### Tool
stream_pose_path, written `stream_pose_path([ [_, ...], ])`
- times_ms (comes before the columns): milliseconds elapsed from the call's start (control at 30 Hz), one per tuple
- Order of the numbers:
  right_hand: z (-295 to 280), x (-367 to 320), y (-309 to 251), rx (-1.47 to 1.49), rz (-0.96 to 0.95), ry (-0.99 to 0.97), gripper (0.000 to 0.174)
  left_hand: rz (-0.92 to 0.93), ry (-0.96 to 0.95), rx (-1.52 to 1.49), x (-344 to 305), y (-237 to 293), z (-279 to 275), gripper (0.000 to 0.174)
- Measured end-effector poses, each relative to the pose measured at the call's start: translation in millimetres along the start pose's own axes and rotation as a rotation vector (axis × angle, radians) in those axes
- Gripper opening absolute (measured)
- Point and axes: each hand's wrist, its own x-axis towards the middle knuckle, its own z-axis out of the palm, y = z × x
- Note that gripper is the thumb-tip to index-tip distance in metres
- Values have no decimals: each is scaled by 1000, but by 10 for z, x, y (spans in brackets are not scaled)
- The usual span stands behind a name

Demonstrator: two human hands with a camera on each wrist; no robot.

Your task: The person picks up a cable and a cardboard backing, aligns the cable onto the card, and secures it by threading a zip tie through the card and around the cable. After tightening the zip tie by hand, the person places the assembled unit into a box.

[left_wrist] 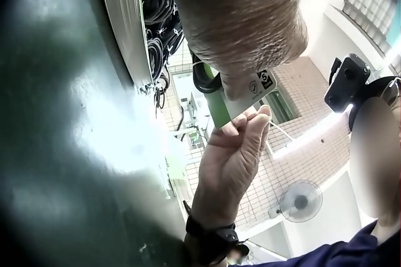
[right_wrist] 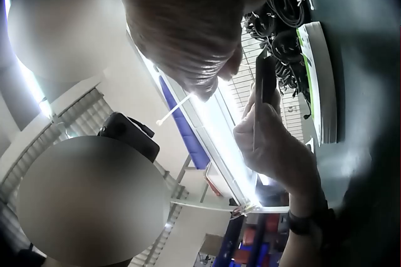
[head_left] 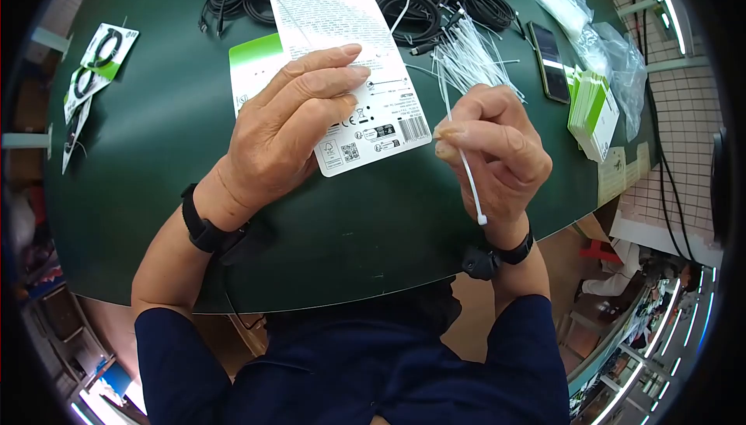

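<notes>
The left hand [head_left: 284, 126] holds a white printed card [head_left: 342, 29], its fingers lying across the text side. In the left wrist view the card [left_wrist: 219, 109] shows a green and white face with a black cable [left_wrist: 203, 79] against it. Beside the card's lower right corner, the right hand [head_left: 501, 153] pinches a white cable tie [head_left: 471, 180] between thumb and fingers, its head end hanging down. The same tie [right_wrist: 172, 110] sticks out below the fingers in the right wrist view.
Coiled black cables [head_left: 408, 1] lie along the back, with loose white ties [head_left: 470, 56] in front. A phone [head_left: 549, 60], green-white cards [head_left: 594, 114] and plastic bags [head_left: 622, 67] lie right. Carded cables [head_left: 107, 48] lie left; another green card [head_left: 252, 64] lies behind the held one.
</notes>
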Motion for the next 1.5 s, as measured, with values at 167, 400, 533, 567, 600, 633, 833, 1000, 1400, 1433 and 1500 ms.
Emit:
stream_pose_path([
  [167, 51, -25, -77, 87, -8, 36, 21, -21, -1, -5, 9, 20, -1, 23],
  [400, 86, -50, -58, 110, -2, -34, 18, -38, -1, -18, 31, 54, -3, 26],
  [533, 129, -43, -71, 165, 44, -27, 19, -44, 1, -29, 27, 57, -1, 27],
  [567, 138, -39, -74, 180, 54, -25, 19, -44, 1, -29, 27, 59, -1, 27],
  [600, 145, -35, -77, 195, 64, -23, 19, -44, 0, -29, 28, 61, -1, 27],
  [633, 149, -34, -78, 210, 74, -21, 19, -43, -2, -30, 29, 63, -1, 27],
  [833, 152, -48, -74, 223, 113, -33, 18, -33, -13, -30, 36, 70, -7, 27],
  [1000, 182, -47, -106, 245, 179, -2, 19, -4, -26, -14, 51, 99, -24, 25],
  [1400, 76, 76, -71, -1, 52, -114, 29, 9, -27, -23, 82, 289, -40, 22],
  [1433, 56, 88, -74, 24, 74, -135, 30, 21, -37, 2, 85, 315, -53, 24],
  [1500, 34, 96, -101, 71, 114, -145, 29, 34, -47, 27, 97, 404, -115, 26],
])
